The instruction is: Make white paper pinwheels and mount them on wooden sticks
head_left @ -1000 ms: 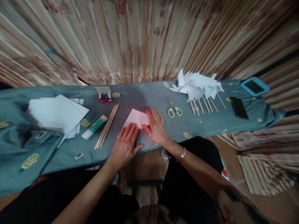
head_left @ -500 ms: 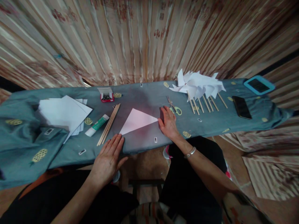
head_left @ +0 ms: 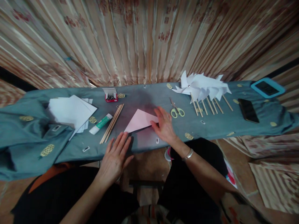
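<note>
A sheet of paper folded into a triangle [head_left: 141, 119] lies in front of me, pinkish under the light. At its lower left corner rest the outstretched fingertips of my left hand [head_left: 117, 154], open. My right hand [head_left: 165, 126] has its thumb and fingers around the right corner and covers that tip. Along the paper's lower edge a dark shadow shows, so this edge looks slightly raised. Left of the paper lie several wooden sticks [head_left: 112, 123] and a glue stick [head_left: 101, 123]. Beyond my right hand are scissors [head_left: 177, 111] with pale green handles.
White paper sheets [head_left: 67, 112] are piled at the left. A small red box [head_left: 111, 95] stands open near the back edge. Several paper pinwheels on sticks [head_left: 203, 87] lie at the right, then a phone [head_left: 248, 110] and a blue-framed device [head_left: 268, 87]. A cloth [head_left: 140, 144] covers the table.
My right hand has gone from lying flat at the paper's right tip to holding that corner between thumb and fingers. My left hand stays at the lower left corner. The view has shifted slightly.
</note>
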Tool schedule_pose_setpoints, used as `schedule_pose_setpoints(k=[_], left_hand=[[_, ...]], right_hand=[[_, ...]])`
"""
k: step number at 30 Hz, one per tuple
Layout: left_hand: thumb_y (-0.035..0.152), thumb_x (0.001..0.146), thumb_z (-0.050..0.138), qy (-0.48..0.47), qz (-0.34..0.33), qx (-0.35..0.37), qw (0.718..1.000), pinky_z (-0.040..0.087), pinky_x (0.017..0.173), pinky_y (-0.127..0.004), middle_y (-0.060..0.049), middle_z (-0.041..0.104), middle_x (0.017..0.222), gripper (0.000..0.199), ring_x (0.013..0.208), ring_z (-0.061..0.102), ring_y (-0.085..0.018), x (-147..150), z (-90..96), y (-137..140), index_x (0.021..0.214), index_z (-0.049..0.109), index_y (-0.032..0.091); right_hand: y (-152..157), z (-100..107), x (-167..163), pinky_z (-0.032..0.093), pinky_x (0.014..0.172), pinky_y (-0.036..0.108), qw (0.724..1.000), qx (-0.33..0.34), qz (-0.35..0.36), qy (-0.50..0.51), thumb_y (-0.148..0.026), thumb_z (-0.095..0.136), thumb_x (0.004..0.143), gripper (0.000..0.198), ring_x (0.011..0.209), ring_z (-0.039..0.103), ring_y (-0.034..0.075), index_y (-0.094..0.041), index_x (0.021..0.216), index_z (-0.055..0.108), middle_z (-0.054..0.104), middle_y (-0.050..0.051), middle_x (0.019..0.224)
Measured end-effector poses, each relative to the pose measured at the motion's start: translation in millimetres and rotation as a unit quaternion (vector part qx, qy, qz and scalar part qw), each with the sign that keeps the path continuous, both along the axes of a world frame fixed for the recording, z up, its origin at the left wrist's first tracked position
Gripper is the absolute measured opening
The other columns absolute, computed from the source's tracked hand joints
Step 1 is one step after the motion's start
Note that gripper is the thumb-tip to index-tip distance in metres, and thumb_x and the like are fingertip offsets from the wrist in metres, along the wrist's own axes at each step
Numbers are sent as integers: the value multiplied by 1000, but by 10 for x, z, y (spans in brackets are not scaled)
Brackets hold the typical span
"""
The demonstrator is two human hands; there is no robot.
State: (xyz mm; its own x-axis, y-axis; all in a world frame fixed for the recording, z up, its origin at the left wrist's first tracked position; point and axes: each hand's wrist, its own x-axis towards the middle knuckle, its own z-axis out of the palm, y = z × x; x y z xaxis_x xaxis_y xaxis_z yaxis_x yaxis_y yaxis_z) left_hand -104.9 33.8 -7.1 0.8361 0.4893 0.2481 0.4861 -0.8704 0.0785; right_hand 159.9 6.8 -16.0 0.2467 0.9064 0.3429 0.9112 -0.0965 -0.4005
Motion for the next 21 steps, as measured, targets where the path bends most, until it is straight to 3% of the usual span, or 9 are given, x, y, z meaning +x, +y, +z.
schedule_pose_setpoints(k=[4, 7, 13, 18, 21], left_hand=[[36, 93, 51, 19, -4, -10, 1000, 28, 114, -52, -21, 37, 151, 59, 143, 31, -32, 278, -19, -27, 144, 38, 8], [39, 93, 50, 13, -5, -27, 1000, 31, 114, -49, -22, 43, 148, 61, 141, 35, -31, 375, -81, 0, 143, 39, 6], [38, 94, 49, 5, -16, -38, 999, 34, 113, -48, -22, 43, 148, 59, 141, 35, -31, 303, -137, 42, 143, 38, 6], [36, 94, 49, -2, -21, -19, 1000, 37, 111, -50, -23, 42, 148, 59, 141, 34, -32, 208, -159, 33, 143, 36, 4], [34, 93, 52, -7, -23, -11, 1000, 37, 111, -50, -23, 43, 148, 60, 141, 35, -33, 167, -173, 20, 142, 36, 4]], right_hand=[[130, -1, -368, 29, 113, 51, 998, -41, 54, 7, -38, 57, 87, 64, 139, 34, 32, -8, 141, 39, 40, 22, 148], [162, -23, -457, 29, 114, 49, 996, -57, 61, 15, -37, 59, 86, 65, 140, 34, 32, -5, 140, 40, 40, 23, 148], [24, -65, -5, 32, 111, 52, 998, -55, -26, 5, -29, 54, 88, 55, 138, 37, 31, -14, 140, 42, 42, 19, 148], [-126, -46, 438, 30, 112, 54, 992, -47, -114, -20, -19, 50, 87, 54, 140, 35, 32, -10, 140, 43, 38, 20, 151], [-139, -40, 433, 32, 113, 49, 995, -21, -94, -3, -18, 39, 92, 49, 140, 36, 29, -10, 140, 44, 41, 19, 149]])
